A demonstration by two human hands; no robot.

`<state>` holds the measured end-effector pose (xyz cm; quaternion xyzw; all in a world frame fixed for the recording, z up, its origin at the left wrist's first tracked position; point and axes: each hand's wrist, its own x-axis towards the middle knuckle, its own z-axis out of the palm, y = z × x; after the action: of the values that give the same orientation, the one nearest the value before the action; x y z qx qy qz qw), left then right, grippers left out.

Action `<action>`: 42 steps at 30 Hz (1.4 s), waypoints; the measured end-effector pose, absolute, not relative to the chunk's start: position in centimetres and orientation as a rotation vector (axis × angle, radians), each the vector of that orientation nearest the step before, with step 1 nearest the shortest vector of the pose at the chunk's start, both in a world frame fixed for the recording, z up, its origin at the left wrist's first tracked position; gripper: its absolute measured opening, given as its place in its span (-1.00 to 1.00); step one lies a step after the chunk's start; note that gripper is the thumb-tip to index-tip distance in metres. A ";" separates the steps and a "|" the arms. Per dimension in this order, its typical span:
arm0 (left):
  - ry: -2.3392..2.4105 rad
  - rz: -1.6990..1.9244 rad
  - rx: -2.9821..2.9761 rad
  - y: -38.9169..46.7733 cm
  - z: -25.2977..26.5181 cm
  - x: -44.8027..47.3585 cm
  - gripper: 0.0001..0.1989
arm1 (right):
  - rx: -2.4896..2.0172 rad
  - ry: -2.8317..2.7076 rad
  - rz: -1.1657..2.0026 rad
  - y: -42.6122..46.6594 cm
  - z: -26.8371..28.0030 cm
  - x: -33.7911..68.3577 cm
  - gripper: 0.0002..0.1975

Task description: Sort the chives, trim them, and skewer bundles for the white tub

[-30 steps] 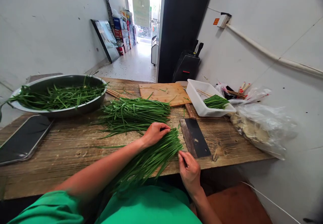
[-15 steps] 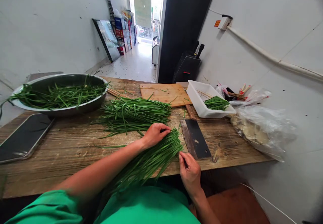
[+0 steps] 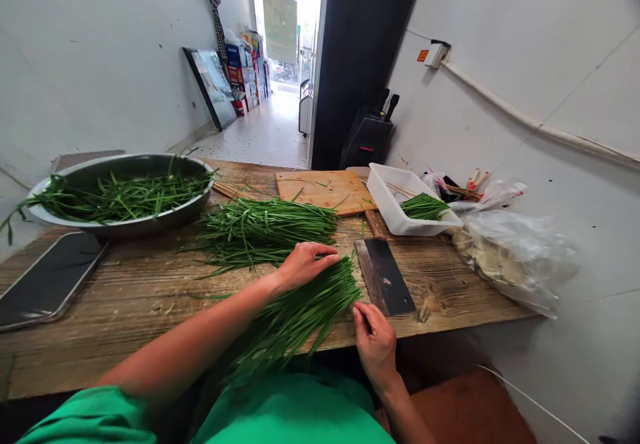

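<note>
A flat bunch of green garlic chives (image 3: 315, 307) lies fanned across the table's front edge, its trimmed ends lined up on the right and its tails hanging towards my lap. My left hand (image 3: 305, 264) reaches over it, with thumb and fingers pinched on the chives at the far corner of the trimmed ends. At the near corner, my right hand (image 3: 375, 341) is closed, thumb against forefinger; what sits in that pinch is too small to make out. A cleaver (image 3: 385, 276) lies flat just right of the bunch. Behind my left hand is a bigger pile of chives (image 3: 270, 227).
A metal basin (image 3: 120, 227) of loose chives stands at the left, beside a phone (image 3: 50, 277). Farther back are a cutting board (image 3: 320, 191), thin sticks (image 3: 233, 191) and a white plastic tray (image 3: 400, 221) holding chives. Plastic bags (image 3: 515, 251) sit at the right end.
The view has shifted slightly. My left hand's fingers lie a little straighter over the far corner of the bunch. My right hand keeps its pinch at the near corner.
</note>
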<state>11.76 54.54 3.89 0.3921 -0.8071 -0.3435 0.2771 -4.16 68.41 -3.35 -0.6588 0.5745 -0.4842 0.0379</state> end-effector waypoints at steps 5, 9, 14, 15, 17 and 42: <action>-1.929 -1.540 1.112 54.1 4.2 11.8 -0.56 | -1.990 1.729 -1.487 68.6 -2.7 -4.0 -0.83; -1.682 -1.778 1.147 53.9 4.0 12.0 -0.55 | -1.982 1.719 -1.485 68.7 -2.5 -4.0 -0.81; -1.476 -2.070 1.030 54.3 3.8 11.8 -0.60 | -1.977 1.708 -1.436 68.6 -2.4 -4.1 -0.80; -1.465 -2.089 1.022 54.3 3.8 11.7 -0.61 | -1.974 1.707 -1.428 68.6 -2.4 -4.2 -0.80; -1.474 -2.096 1.033 54.3 3.9 11.5 -0.63 | -1.976 1.700 -1.418 68.5 -2.4 -4.2 -0.80; -2.650 -0.559 0.855 51.8 3.6 15.4 -0.78 | -1.775 1.816 -1.464 68.0 -2.7 -4.4 -0.81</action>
<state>15.44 51.81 3.61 0.2976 -0.9225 -0.1946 0.1500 -4.42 68.02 -2.68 -0.6021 0.6161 -0.4968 0.1050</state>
